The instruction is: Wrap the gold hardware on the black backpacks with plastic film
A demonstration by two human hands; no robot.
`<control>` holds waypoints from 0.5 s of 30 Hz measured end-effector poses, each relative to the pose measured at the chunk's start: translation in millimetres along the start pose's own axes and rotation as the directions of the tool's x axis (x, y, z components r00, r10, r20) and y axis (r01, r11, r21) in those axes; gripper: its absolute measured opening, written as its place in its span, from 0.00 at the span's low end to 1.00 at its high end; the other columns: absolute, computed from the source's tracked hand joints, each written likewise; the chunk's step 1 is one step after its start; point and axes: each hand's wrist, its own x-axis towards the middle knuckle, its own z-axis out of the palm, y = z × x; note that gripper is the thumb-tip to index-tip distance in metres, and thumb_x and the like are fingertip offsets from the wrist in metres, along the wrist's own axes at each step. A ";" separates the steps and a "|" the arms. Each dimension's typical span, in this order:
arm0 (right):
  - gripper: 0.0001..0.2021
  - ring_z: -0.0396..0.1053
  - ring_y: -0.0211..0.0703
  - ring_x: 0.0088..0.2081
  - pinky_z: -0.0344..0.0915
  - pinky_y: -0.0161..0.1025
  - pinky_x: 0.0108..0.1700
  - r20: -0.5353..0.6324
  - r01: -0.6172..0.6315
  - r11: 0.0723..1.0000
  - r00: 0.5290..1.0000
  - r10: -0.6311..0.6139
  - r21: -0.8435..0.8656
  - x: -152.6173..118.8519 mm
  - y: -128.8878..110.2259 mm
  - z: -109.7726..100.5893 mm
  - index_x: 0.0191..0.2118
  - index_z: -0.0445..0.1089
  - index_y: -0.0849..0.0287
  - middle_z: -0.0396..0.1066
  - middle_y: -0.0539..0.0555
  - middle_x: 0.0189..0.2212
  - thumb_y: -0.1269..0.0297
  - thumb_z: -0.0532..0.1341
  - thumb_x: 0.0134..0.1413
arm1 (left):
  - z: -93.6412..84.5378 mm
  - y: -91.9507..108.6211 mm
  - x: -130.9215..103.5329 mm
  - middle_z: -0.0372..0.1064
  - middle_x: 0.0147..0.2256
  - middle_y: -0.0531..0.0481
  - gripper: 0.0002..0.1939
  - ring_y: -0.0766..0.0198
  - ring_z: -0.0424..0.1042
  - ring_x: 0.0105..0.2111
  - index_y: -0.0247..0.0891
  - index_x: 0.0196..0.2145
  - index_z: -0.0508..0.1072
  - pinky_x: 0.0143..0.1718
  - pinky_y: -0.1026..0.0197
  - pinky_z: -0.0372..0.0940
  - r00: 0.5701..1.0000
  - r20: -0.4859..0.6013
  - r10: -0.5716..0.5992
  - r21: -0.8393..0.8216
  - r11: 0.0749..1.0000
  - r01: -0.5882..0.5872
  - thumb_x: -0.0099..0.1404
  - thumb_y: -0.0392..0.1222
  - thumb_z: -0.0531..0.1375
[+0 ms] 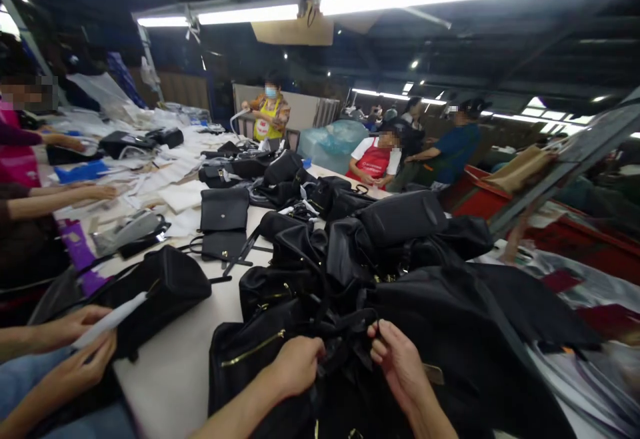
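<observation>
Black bags [400,219] lie heaped over the near and middle part of the table. My left hand [299,364] is closed on dark crumpled material beside a black bag with a gold zipper [254,349]. A thin black strap [376,315] is pinched between the thumb and fingers of my right hand [395,352]. Between my hands, dark material hangs over the bag below them; its exact shape is hard to make out.
At the left, a co-worker's hands [83,349] hold a white strip by a black bag [173,289]. White sheets and packing litter the long table [170,385] farther back. Several people stand or sit around it. Red bins [575,232] are at the right.
</observation>
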 end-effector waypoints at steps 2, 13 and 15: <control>0.19 0.48 0.23 0.16 0.49 0.25 0.16 -0.028 -0.027 0.999 0.999 0.028 0.031 7.5 -4.5 -1.0 0.25 0.71 0.62 0.69 0.47 0.20 0.56 0.76 0.31 | -5.3 5.1 0.2 0.76 0.40 0.48 0.15 0.58 0.73 0.43 0.41 0.40 0.75 0.46 0.59 0.64 0.999 -0.032 0.016 -0.003 1.000 -0.016 0.66 0.35 0.49; 0.18 0.48 0.22 0.15 0.50 0.24 0.17 -0.003 -0.037 0.994 0.999 0.038 0.106 7.8 -5.7 -1.4 0.26 0.70 0.61 0.68 0.45 0.20 0.56 0.75 0.35 | 19.8 33.7 42.6 0.75 0.43 0.44 0.14 0.55 0.73 0.45 0.39 0.40 0.75 0.45 0.58 0.65 0.998 -0.036 -0.047 -0.064 0.997 0.045 0.65 0.35 0.50; 0.20 0.48 0.22 0.15 0.50 0.25 0.16 0.013 -0.021 0.998 1.000 0.020 0.066 2.7 -1.8 0.6 0.25 0.69 0.60 0.66 0.44 0.18 0.53 0.75 0.34 | 17.9 32.9 40.1 0.75 0.42 0.44 0.12 0.54 0.73 0.46 0.39 0.38 0.75 0.46 0.56 0.65 0.999 -0.020 -0.044 -0.085 0.996 0.042 0.66 0.36 0.52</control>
